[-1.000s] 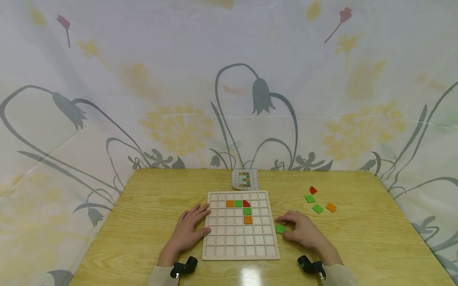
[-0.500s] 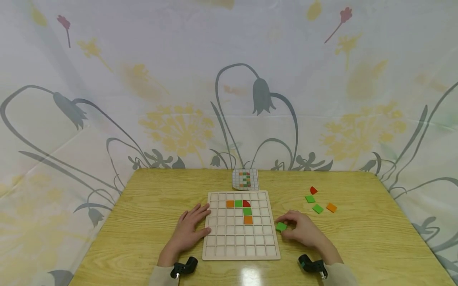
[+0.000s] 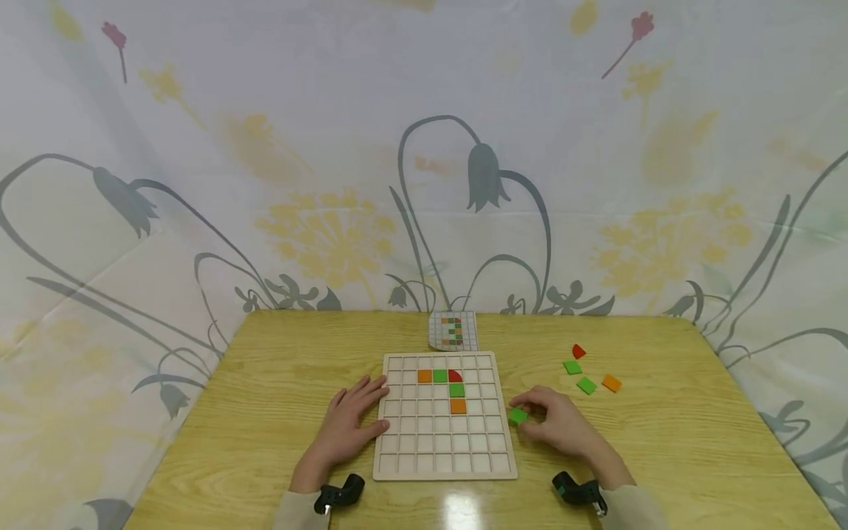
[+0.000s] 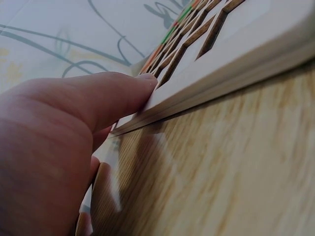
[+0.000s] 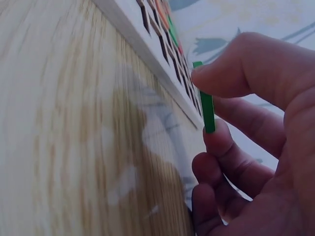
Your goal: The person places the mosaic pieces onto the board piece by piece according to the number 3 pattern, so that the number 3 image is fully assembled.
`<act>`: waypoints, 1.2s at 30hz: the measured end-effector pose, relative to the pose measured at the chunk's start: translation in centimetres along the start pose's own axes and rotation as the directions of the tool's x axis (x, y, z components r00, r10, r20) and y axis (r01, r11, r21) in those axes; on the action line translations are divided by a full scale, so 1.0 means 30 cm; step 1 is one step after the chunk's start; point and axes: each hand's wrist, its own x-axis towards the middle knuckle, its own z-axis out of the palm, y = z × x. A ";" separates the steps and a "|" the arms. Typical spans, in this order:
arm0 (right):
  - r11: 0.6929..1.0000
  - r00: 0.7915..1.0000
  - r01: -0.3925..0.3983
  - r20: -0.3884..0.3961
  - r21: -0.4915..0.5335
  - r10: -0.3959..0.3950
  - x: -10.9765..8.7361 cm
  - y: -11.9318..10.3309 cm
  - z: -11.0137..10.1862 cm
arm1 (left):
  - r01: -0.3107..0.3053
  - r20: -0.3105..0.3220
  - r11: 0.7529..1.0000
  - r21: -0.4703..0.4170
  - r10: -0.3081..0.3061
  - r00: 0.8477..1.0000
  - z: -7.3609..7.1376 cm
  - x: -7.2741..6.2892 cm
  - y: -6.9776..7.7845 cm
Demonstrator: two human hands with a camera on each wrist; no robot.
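- While the right hand [image 3: 553, 425] is pinching a thin, flat green tile [image 3: 517, 417] between thumb and fingertip, this tile is hanging just beside the right edge of a pale wooden grid board [image 3: 425, 443]; the fingertips are partly covering its outline.
- The left hand [image 3: 350, 423] is gripping nothing: its extended fingers and thumb are resting against the board's left edge.
- Judged by its thinness, the held tile is probably behaving as a light, stiff, fairly sturdy piece; its smooth-looking faces are perhaps offering little grip, so opposite edges are providing the best hold, with the underside left free.
- Within the board, an orange square tile [image 3: 425, 376], a green square tile [image 3: 440, 376] and a red quarter-round tile [image 3: 454, 376] are forming a row; another green and another orange square are continuing nearer from the red one.
- Right of the board, one red, two green and one orange loose pieces [image 3: 586, 385] are lying scattered.
- Just beyond the board's far edge, a white gridded paper card [image 3: 453, 331] is showing a coloured pattern.
- Beneath the board, a yellowish wood-grained table [image 3: 305, 346] is reflecting a bright glare on the near side.
- Behind the board, a pale flower-printed cloth backdrop [image 3: 371, 96] is closing off the room.
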 end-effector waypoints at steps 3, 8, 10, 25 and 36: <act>0.999 1.000 0.017 -0.025 -0.035 -0.018 0.008 -0.004 0.012 | 0.007 -0.002 1.000 -0.001 -0.007 1.000 0.002 0.000 0.001; 0.998 0.998 0.018 -0.061 -0.063 -0.022 0.023 -0.006 0.038 | 0.019 0.005 1.000 -0.002 -0.019 1.000 0.002 0.000 0.006; 0.998 0.998 0.019 -0.067 -0.057 -0.023 0.030 -0.008 0.048 | 0.019 0.005 1.000 0.002 -0.019 1.000 0.003 -0.001 0.007; 0.998 0.997 0.014 -0.081 -0.060 -0.019 0.099 -0.067 0.090 | 0.025 0.011 1.000 -0.002 -0.025 1.000 0.003 -0.002 0.006; 0.992 0.991 0.109 -0.070 -0.071 -0.113 0.172 -0.114 0.117 | -0.013 -0.041 1.000 0.010 0.013 0.999 0.007 -0.002 0.002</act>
